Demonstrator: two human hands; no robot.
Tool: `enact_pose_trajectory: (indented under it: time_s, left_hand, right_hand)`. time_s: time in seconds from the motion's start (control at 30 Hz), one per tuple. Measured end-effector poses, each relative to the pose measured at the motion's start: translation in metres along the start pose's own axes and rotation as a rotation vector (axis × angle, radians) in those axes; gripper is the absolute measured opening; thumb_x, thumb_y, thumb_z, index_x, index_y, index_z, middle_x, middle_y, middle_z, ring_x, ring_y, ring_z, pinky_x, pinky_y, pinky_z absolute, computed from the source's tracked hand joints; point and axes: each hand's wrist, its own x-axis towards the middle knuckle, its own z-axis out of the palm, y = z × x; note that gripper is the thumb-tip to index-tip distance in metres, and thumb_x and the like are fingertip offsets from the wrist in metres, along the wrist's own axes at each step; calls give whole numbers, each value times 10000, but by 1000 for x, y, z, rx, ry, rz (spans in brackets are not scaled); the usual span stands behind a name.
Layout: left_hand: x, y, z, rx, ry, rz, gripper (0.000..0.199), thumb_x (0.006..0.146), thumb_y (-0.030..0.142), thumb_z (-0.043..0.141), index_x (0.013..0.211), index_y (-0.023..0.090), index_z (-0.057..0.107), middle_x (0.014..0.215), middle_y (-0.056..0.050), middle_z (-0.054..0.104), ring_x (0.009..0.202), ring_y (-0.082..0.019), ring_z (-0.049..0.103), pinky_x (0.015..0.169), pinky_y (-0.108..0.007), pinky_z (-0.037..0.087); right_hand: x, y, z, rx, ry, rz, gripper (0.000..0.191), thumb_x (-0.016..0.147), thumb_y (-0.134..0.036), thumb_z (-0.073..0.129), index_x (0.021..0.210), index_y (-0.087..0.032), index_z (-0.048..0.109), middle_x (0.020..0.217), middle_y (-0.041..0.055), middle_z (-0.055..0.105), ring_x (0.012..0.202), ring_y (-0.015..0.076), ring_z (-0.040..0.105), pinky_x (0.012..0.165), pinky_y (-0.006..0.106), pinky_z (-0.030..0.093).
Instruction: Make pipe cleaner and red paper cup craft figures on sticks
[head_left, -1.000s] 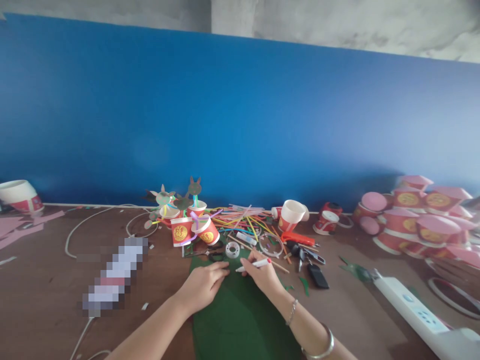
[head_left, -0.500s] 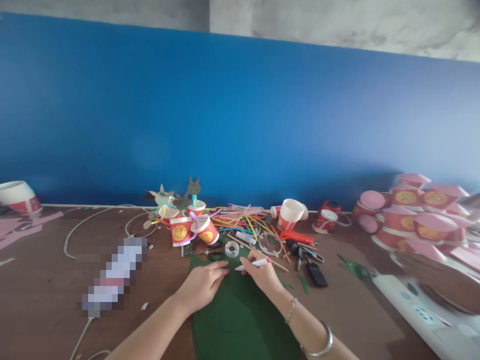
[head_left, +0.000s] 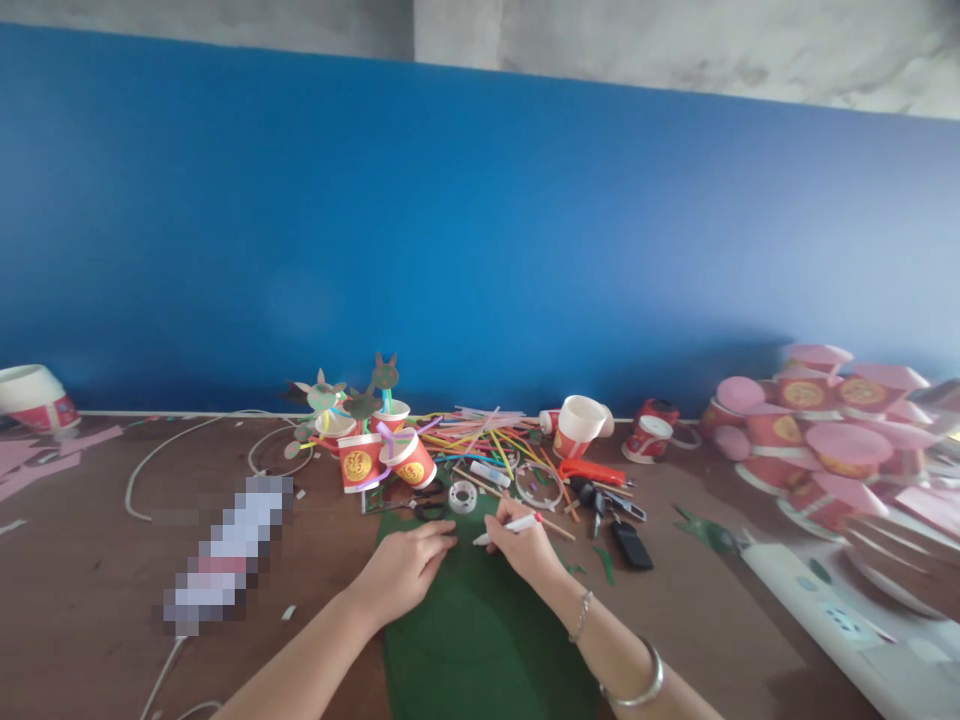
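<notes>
The right hand (head_left: 525,548) pinches a white marker (head_left: 507,528), tip on the green sheet's (head_left: 480,640) far edge. The left hand (head_left: 405,568) lies flat beside it, fingers together. Tape roll (head_left: 463,496) and straws (head_left: 480,440) crowd just beyond; bare table (head_left: 90,580) opens leftward.

Both bare forearms reach in from the near edge and converge toward the middle. The left hand (head_left: 401,572) lies palm down, fingers together and stretched flat, pointing toward the right hand. The right hand (head_left: 525,548) is curled, thumb and fingers pinched in a writing grip, knuckles raised, its heel low. The right wrist wears a thin chain bracelet (head_left: 580,617), and farther up the forearm sits a plain silver bangle (head_left: 637,685). The hands are near, not touching.
</notes>
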Motion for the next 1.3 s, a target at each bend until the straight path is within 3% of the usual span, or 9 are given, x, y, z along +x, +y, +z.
enact_pose_trajectory:
  time_s: [0.9,1.3]
  left_hand:
    - [-1,0,-1,28,-21,-8,340,906,172,412,1141,261,640,1280,-7,601,1077,-179,627,930,-308,506]
    - [0,1,0,38,-29,-29,339,913,187,402,1145,266,636,1283,3,597,1083,-182,624,932,-323,507]
  right_hand:
    - [-1,1,0,86,-51,71,163,624,-210,477,513,-229,359,357,-80,424,342,116,526,362,167,281]
    - [-1,0,-4,135,-65,77,174,635,-237,489,506,-223,373,334,-67,457,347,123,544,369,168,298]
